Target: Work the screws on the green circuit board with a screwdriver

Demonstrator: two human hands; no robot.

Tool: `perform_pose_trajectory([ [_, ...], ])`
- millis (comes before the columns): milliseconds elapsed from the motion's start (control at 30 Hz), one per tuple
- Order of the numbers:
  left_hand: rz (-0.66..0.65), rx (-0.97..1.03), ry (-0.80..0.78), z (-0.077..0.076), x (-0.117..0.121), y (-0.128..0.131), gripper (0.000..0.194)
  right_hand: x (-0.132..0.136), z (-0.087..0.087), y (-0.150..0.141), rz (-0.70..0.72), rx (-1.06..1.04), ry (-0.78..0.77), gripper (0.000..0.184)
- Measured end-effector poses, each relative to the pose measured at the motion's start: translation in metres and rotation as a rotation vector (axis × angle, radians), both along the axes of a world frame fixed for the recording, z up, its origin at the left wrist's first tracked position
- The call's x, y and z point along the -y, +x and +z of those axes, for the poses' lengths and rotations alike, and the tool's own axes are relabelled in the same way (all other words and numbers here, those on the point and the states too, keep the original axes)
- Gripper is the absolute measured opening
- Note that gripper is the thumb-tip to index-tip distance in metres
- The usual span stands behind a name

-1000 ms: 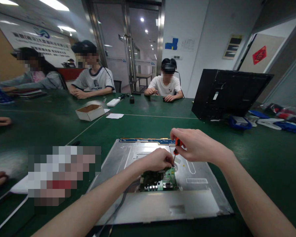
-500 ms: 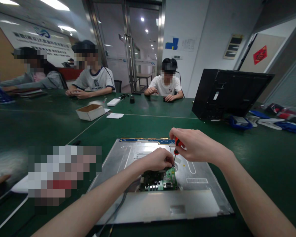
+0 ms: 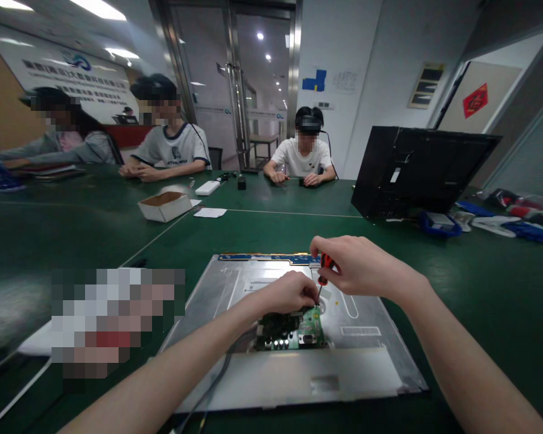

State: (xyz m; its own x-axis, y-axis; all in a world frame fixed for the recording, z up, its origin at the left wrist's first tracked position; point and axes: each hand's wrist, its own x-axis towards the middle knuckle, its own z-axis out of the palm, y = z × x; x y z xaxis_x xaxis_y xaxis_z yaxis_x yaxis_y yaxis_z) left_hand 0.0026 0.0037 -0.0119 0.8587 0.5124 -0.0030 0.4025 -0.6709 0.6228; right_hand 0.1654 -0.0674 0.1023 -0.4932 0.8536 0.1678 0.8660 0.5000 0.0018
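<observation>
A silver display panel (image 3: 366,374) lies flat on the green table, its metal back facing up. On its middle sits a green circuit board (image 3: 314,328) with a row of connectors along the near edge. My right hand (image 3: 355,259) is closed on a red and black screwdriver (image 3: 324,268), whose shaft points down at the board's far right corner. Beside that tip, my left hand (image 3: 294,290) has its fingers pinched together at the board's far edge; what they hold, if anything, is hidden. A thin blue circuit strip (image 3: 257,257) runs along the panel's far edge.
A black monitor housing (image 3: 416,172) stands at the right, near blue and white gloves (image 3: 520,228). An open white box (image 3: 165,207) and a paper slip (image 3: 210,213) lie farther back. Dark cables (image 3: 217,383) cross the panel's near left. Several people sit around the table.
Both my hands and the screwdriver stay at nearly the same spot. Across the table, a seated person's hand has come down toward the tabletop. The hand at the far left edge has mostly left view.
</observation>
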Motion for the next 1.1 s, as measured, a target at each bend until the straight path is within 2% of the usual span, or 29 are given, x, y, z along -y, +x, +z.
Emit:
perform_pose_trajectory([
  [167, 0.009, 0.004, 0.000, -0.0002, 0.0008, -0.0005, 0.016, -0.0030, -0.0008, 0.0013, -0.062, 0.055, 0.042, 0.018],
  [367, 0.003, -0.003, -0.006, -0.0009, 0.0005, -0.0003, 0.014, 0.0030, 0.0011, 0.0026, 0.052, -0.025, -0.023, 0.020],
  [567, 0.007, -0.004, 0.003, 0.0007, 0.0015, -0.0005, 0.012, -0.0009, 0.0012, -0.0008, -0.035, 0.048, 0.021, 0.009],
  [733, 0.004, 0.003, 0.013, 0.0011, 0.0015, -0.0010, 0.014, -0.0011, 0.0029, -0.0010, -0.132, 0.135, 0.068, 0.031],
  [867, -0.004, 0.000, 0.012, -0.0006, 0.0004, -0.0005, 0.014, 0.0041, 0.0023, -0.0002, -0.009, 0.022, 0.014, 0.015],
  [933, -0.004, -0.003, 0.011, -0.0014, -0.0002, -0.0003, 0.015, 0.0053, 0.0013, -0.0012, 0.040, -0.037, -0.015, 0.017],
  [1100, 0.008, -0.006, 0.009, -0.0005, 0.0004, -0.0003, 0.012, 0.0017, 0.0006, -0.0042, -0.048, -0.006, 0.026, 0.009],
])
